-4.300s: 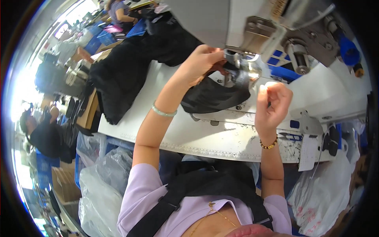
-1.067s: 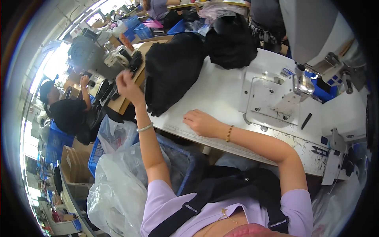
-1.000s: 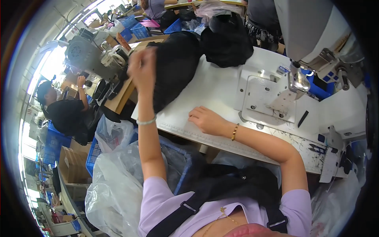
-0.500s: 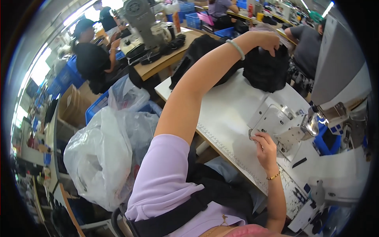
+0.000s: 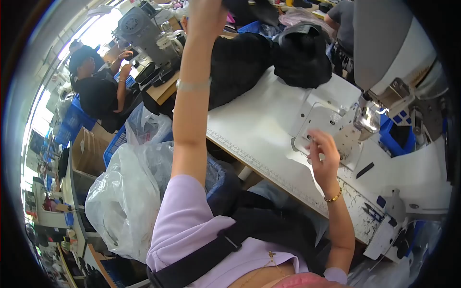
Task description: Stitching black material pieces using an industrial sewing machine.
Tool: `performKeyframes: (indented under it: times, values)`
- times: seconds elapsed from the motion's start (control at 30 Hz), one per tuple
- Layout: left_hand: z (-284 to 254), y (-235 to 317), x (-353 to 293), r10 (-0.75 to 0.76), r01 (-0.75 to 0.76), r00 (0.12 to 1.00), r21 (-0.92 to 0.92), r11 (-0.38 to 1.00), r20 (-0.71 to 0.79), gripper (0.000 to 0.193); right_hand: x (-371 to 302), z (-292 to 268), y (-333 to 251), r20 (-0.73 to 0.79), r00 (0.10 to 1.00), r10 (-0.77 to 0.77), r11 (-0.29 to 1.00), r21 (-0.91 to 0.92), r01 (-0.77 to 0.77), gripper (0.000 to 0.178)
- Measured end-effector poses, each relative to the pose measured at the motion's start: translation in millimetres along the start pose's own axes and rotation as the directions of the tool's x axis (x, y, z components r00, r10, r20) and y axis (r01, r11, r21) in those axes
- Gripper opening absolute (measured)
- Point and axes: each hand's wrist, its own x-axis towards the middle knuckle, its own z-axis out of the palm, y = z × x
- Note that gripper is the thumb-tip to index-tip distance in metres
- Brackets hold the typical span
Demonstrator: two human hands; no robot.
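My left hand (image 5: pixel 206 19) is raised at the top edge, partly cut off and smeared by motion. Its fingers cannot be made out; a dark blurred shape lies just to its right. Below and right of that hand, a pile of black fabric (image 5: pixel 242 60) lies at the table's far side, with a rounded black fabric piece (image 5: pixel 302 57) beside it. Over the white worktable (image 5: pixel 249 120), my right hand (image 5: pixel 324 153) hovers by the metal plate of a sewing machine (image 5: pixel 379 108). Its fingers are loosely bent and apart, with nothing visible in them.
Clear plastic bags (image 5: pixel 127 201) bulge on the left, by a blue crate (image 5: pixel 115 144). A person in dark clothes (image 5: pixel 98 86) works at the far left, near another grey machine (image 5: pixel 144 33). A blue tray (image 5: pixel 398 137) sits behind my machine; tweezers (image 5: pixel 372 211) lie at right.
My left hand has left the rounded black fabric piece and swung up and left. My right hand has loosened its fingers near the plate. The whole view has shifted.
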Motion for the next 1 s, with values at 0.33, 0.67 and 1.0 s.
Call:
performKeyframes:
  times: [0.33, 0.67, 1.0]
  values:
    - [84.7, -84.4, -147.0, -0.407, 0.463, 0.883, 0.299, 0.834, -0.233, 0.019, 32.8, -12.1, -35.9, 0.474, 0.8, 0.369, 0.366, 0.717, -0.593, 0.027]
    - [125.6, -134.9, -103.6, -0.464, 0.422, 0.884, 0.509, 0.75, -0.051, 0.021, 17.8, -52.2, -28.5, -0.108, 0.855, 0.507, 0.716, 0.605, -0.349, 0.024]
    - [117.6, -184.6, -69.5, -0.643, 0.481, 0.748, 0.533, 0.696, 0.163, 0.014, 19.2, -50.1, -11.4, -0.304, 0.827, 0.473, 0.778, 0.585, -0.23, 0.019]
